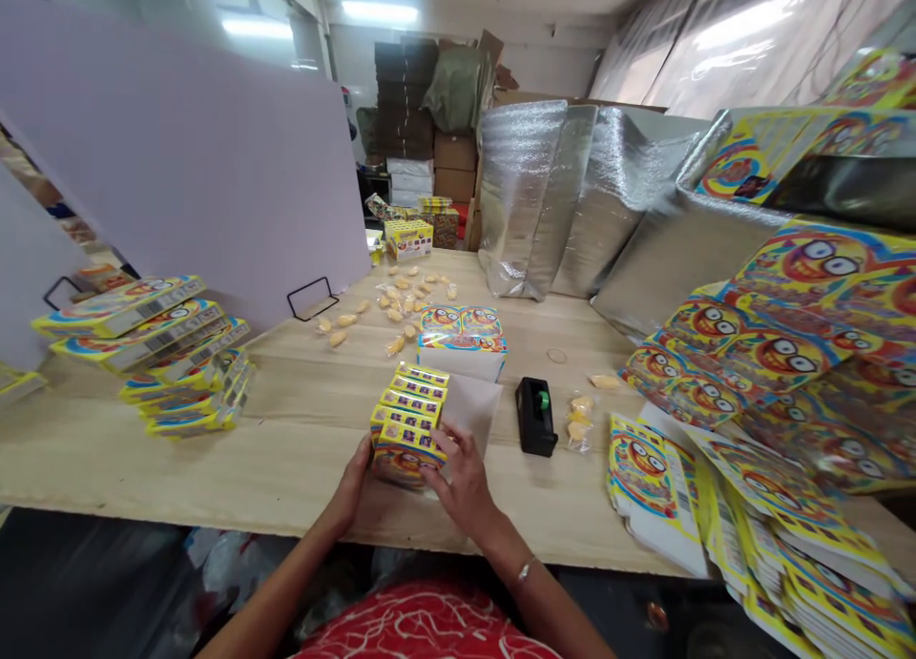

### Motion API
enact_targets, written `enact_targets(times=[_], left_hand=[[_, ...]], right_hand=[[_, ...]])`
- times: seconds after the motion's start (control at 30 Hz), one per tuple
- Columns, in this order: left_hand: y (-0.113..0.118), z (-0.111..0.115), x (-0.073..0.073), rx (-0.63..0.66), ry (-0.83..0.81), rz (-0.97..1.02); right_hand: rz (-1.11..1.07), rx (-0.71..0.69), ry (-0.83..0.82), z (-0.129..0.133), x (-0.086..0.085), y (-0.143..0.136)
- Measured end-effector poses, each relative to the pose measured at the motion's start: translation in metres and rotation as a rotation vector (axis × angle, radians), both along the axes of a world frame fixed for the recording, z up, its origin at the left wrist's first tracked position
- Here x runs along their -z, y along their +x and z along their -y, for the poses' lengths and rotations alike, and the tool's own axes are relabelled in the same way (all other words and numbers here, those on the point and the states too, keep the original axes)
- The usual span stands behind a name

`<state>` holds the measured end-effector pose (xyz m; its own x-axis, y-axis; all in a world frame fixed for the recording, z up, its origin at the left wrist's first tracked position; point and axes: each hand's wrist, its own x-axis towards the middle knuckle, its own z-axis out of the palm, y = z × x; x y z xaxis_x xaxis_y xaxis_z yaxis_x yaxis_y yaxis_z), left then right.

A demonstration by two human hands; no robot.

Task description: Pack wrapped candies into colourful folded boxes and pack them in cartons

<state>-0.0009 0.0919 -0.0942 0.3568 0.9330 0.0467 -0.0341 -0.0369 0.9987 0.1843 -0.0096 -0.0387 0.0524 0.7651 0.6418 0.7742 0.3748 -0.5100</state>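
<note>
Yellow boxes [406, 413] stand in a short row near the front edge of the table [301, 478], between the two hands, and I see at least four narrow tops, one behind another. The row's long axis runs away from the person; each box's own long side lies across it, left to right. The nearest printed front points back toward the person, but the fingers cover its right part and the lettering is too small for me to read.

Right hand [462, 478]: its fingers bend over the near right corner, thumb against the front, in a narrow hold on the nearest box. Left hand [352, 478]: it lies along the left side, most fingers hidden, so I cannot tell how tightly it closes.

Beside the row on the right I make out a pale sheet [481, 406], partly covered; just beyond stands a white box [462, 361] with a printed top. Farther right are a black tape dispenser [536, 416] and wrapped yellow pieces [578, 430].

At my left leans a stack of printed boxes [164, 359]. On the right, flat cartons [822, 564] run out of view, below silvery bags [526, 192] standing farther back.
</note>
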Motion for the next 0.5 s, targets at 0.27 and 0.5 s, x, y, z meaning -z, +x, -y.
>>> enact_targets(times=[0.27,0.5], left_hand=[[-0.001,0.023,0.004,-0.031,0.041,-0.041],[0.002,0.028,0.013,-0.034,0.073,-0.181]], right_hand=[[0.018,0.019,-0.108,0.017,0.000,-0.006],[0.068,0.036,-0.037,0.009,0.001,-0.003]])
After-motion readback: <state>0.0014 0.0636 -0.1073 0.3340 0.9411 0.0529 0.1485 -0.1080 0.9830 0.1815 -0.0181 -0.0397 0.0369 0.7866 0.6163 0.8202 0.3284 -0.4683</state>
